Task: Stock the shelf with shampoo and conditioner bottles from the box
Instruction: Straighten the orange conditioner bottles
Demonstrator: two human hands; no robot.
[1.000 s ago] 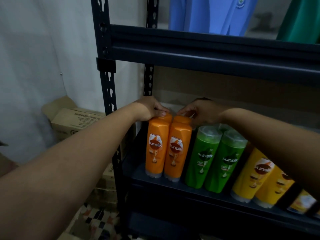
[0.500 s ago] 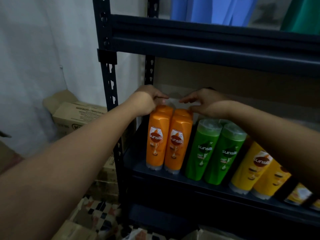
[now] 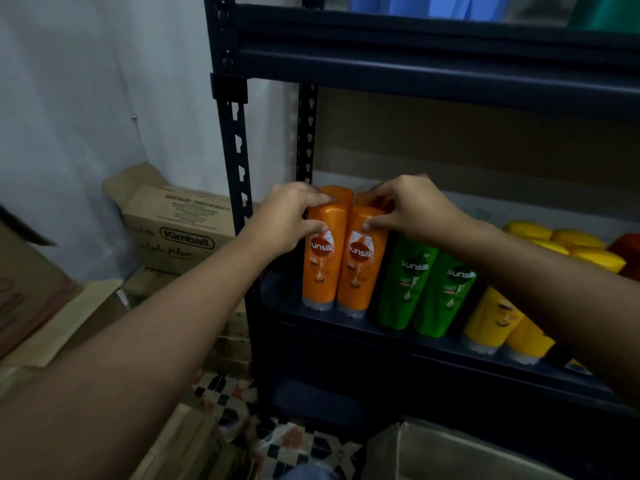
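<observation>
Head view: both hands now grip lower on orange bottles (image 3: 343,265).

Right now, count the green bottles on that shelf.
2. Both green bottles stand side by side at the shelf's front: one right of the orange pair, the other beside it, toward the yellow ones. More may hide behind them.

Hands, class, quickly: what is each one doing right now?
Left hand: grips the left orange Sunsilk bottle.
Right hand: grips the right orange Sunsilk bottle.
</observation>
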